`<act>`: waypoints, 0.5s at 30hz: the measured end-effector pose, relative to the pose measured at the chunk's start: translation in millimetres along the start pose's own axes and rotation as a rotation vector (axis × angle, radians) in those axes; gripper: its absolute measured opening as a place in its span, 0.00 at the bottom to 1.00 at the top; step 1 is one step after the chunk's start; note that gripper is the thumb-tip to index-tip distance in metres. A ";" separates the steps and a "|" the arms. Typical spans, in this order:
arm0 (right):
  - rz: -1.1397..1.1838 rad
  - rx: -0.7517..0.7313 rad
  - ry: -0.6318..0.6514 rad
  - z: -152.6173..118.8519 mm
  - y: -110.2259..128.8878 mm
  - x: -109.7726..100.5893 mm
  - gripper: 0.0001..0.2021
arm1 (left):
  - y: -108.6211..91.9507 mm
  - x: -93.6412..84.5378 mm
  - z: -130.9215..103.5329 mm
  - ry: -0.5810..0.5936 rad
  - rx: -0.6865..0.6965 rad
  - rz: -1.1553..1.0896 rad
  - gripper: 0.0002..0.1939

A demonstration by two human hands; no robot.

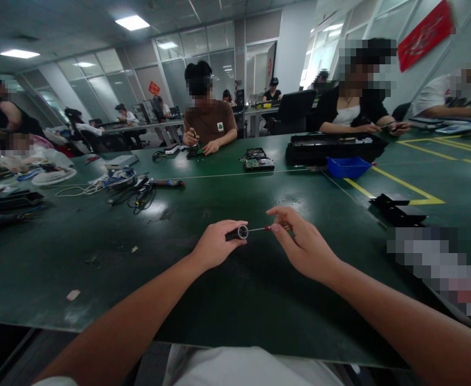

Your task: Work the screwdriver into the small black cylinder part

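Observation:
Above the green tabletop, my left hand (pixel 215 244) is closed around a short black cylinder (pixel 242 232) with a light ring at its open end. That end points to the right and toward me. My right hand (pixel 302 241) pinches the red handle of a thin screwdriver (pixel 259 229) between thumb and fingers, with the index finger raised. The screwdriver's metal shaft runs left to the ringed end of the cylinder; whether the tip is inside it or just touching, I cannot tell.
Black cables (pixel 141 193) and a dark rod-like tool (pixel 167 183) lie at the left. A blue tray (pixel 348 167) stands before a long black housing (pixel 336 147). Circuit boards (pixel 257 161) lie farther back. Across the table a person (pixel 211 120) works on a board. Black brackets (pixel 396 209) lie right.

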State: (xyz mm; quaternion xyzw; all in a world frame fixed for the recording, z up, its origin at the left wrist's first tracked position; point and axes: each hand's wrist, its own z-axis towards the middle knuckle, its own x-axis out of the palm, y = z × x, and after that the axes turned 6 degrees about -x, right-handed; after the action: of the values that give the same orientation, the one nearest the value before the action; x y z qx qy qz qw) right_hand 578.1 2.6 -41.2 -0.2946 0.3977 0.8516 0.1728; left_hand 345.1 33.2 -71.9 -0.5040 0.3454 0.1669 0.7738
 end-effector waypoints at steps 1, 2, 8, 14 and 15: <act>0.015 -0.002 -0.006 0.0 0.1 0.2 0.14 | -0.1 0.1 0.1 -0.006 -0.001 0.002 0.22; 0.026 0.009 -0.005 0.1 0.0 0.4 0.13 | -0.3 0.3 0.2 -0.013 -0.003 0.004 0.22; 0.032 0.091 -0.021 1.3 -1.8 0.9 0.13 | -0.1 1.5 0.5 -0.009 -0.007 0.007 0.21; 0.115 0.083 0.031 0.1 -1.1 -1.4 0.07 | 1.9 0.8 0.6 -0.029 -0.013 0.010 0.23; 0.112 0.094 0.043 -0.1 -1.3 -1.3 0.10 | 1.8 0.7 0.6 -0.026 -0.015 0.010 0.23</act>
State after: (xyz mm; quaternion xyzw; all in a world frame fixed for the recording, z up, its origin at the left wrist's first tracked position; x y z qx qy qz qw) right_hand 579.8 3.3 -41.1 -0.2816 0.4569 0.8337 0.1299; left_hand 344.7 34.4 -73.5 -0.5057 0.3366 0.1798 0.7737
